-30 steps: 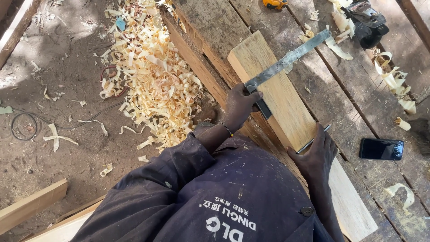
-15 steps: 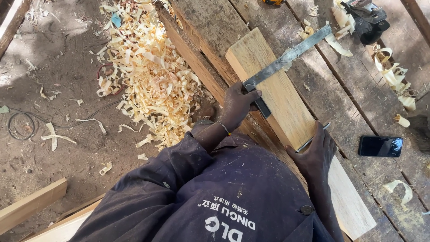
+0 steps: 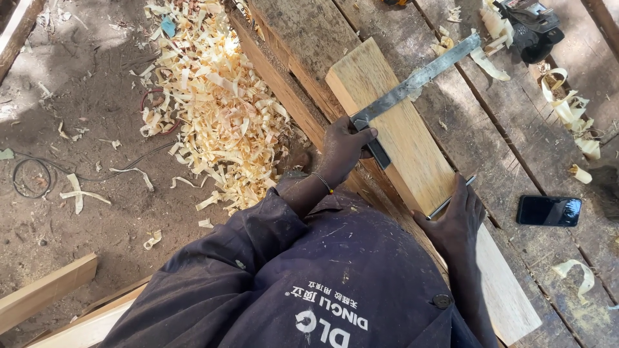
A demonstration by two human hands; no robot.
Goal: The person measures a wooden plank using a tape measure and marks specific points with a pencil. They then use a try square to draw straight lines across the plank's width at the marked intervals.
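Nearest the camera is the person's own dark blue work jacket (image 3: pixel 335 283), dusty and flecked with pale specks, both sleeves reaching forward over the counter (image 3: pixel 516 161), a rough top of weathered grey planks. The right hand (image 3: pixel 459 216) rests on the pale wooden board (image 3: pixel 412 148) that lies lengthwise along the counter's edge; its grip is closed around a thin pencil-like marker (image 3: pixel 451 201), whose tip lies on the board's face just beside the fingers. A little farther on, the left hand (image 3: pixel 343 147), a beaded bracelet (image 3: pixel 324 182) at its wrist, has its grip clamped on the dark stock of a try square (image 3: pixel 412 84), pressing it against the board's left edge. The square's long grey metal blade runs across the board's face, slanting up to the right and out beyond the board over the counter planks.

To the right of the right hand, well apart from the board, a black phone (image 3: pixel 548 211) lies flat on the counter, screen up. Curled shavings (image 3: pixel 567 106) lie scattered on the planks near it and beyond. At the far right corner of the counter sits a dark power tool (image 3: pixel 532 26), only partly in view.

Left of the counter, down on the dirt floor (image 3: pixel 71 109), a big heap of pale wood shavings (image 3: pixel 213 116) lies against the counter's side. A thin black cable (image 3: pixel 39 174) loops across the dirt, and offcut timber (image 3: pixel 45 293) lies at the near left.
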